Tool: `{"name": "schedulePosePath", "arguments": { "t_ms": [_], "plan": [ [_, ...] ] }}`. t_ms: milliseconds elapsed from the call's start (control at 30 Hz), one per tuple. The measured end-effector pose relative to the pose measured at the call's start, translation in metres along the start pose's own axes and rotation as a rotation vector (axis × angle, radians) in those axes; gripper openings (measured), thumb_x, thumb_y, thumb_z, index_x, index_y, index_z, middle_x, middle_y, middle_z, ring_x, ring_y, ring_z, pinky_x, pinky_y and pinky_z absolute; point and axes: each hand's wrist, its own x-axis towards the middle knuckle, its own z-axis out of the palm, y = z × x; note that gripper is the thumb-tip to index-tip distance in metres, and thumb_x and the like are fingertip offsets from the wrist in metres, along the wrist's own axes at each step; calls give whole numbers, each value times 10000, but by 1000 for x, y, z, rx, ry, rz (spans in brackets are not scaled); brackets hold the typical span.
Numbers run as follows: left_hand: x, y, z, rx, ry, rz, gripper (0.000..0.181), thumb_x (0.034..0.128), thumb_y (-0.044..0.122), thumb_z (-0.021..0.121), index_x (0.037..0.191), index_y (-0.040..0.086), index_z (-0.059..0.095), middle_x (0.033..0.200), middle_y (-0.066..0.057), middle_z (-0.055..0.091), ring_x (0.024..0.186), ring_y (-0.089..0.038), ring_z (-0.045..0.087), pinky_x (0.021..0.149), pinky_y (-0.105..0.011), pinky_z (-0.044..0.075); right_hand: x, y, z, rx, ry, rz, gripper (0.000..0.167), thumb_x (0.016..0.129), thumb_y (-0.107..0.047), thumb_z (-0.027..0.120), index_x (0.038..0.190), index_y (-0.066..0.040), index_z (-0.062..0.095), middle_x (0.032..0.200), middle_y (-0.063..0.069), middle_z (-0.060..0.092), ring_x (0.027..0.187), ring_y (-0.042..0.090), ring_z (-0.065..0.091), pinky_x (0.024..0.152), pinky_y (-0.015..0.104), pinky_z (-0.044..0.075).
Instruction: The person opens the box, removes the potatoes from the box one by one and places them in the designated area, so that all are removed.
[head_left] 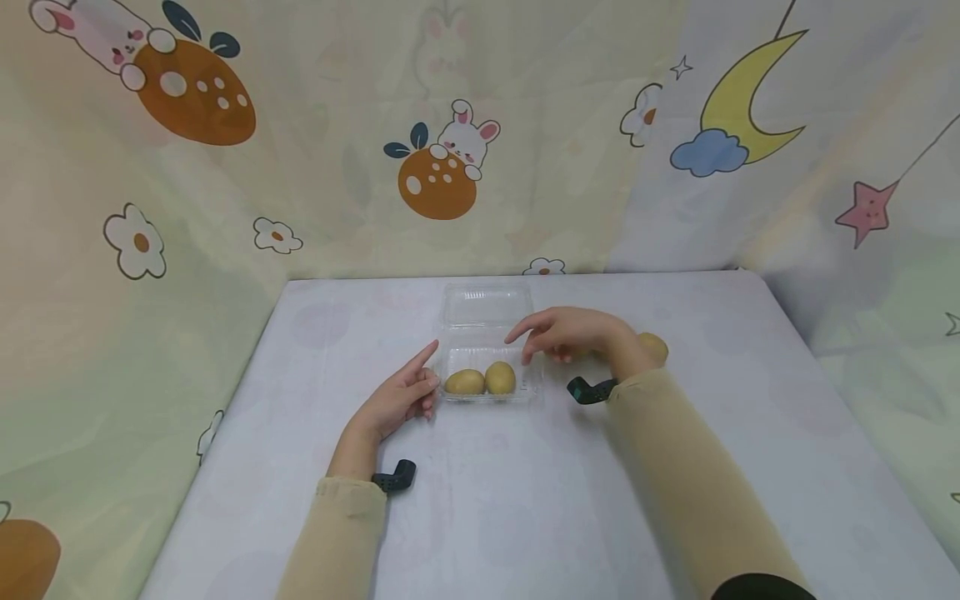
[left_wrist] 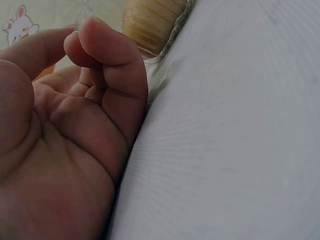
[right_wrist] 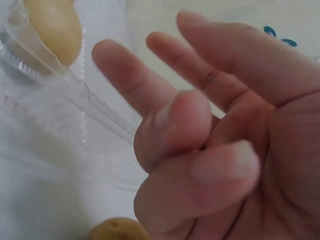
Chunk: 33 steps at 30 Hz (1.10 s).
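A clear plastic clamshell box (head_left: 453, 363) lies with its lid (head_left: 487, 304) laid back behind it. Inside its tray, near the front, are two potatoes, an oblong one on the left (head_left: 465, 382) and a rounder one on the right (head_left: 500, 377). My left hand (head_left: 401, 398) is at the box's left edge, index finger extended, other fingers loosely bent; whether it touches the plastic is unclear. Over the box's right edge reaches my right hand (head_left: 573, 331), with nothing in its fingers. Another potato (head_left: 654, 348) is partly hidden behind the right wrist.
The box stands on a table with a white cloth (head_left: 487, 500). Behind and beside the table hang printed curtains (head_left: 330, 167). Each wrist wears a black camera, one at the left (head_left: 397, 477) and one at the right (head_left: 591, 391).
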Motion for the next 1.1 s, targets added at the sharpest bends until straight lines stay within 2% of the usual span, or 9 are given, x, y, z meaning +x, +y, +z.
{"name": "schedulePosePath", "arguments": {
  "t_ms": [133, 367, 600, 833, 1100],
  "plan": [
    [2, -2, -1, 7, 2, -4, 677, 1027, 162, 529, 1581, 348, 187, 867, -21, 471, 713, -148, 471, 661, -287, 504, 6, -7, 4, -36, -34, 40, 392, 968, -256, 625, 1356, -205, 588, 1096, 68, 731, 517, 143, 412, 488, 247, 356],
    [11, -17, -7, 1, 21, 5, 673, 1004, 227, 576, 1555, 412, 236, 868, -31, 477, 710, -161, 478, 652, -300, 514, 14, -18, 13, -40, -113, 93, 386, 955, -209, 644, 1337, -213, 592, 1107, 164, 725, 444, 117, 408, 428, 223, 341],
    [12, -19, -7, 4, 33, 6, 675, 993, 235, 594, 1546, 422, 255, 864, -37, 481, 709, -168, 480, 650, -306, 518, 24, -20, 20, -47, -131, 119, 391, 965, -173, 608, 1354, -203, 574, 1044, 185, 734, 428, 90, 412, 407, 201, 359],
    [11, -19, -7, 0, 31, 13, 658, 1005, 214, 574, 1545, 423, 260, 859, -32, 476, 706, -164, 474, 648, -305, 518, 33, -22, 23, -66, -117, 123, 378, 948, -142, 576, 1309, -252, 597, 999, 167, 740, 444, 96, 434, 438, 216, 348],
    [11, -19, -7, -8, 41, 3, 652, 1007, 205, 570, 1539, 434, 270, 857, -29, 476, 701, -160, 477, 642, -303, 518, 40, -22, 25, -40, -56, 124, 461, 941, -131, 591, 1377, -277, 551, 1052, 148, 736, 492, 108, 423, 466, 208, 383]
  ]
}}
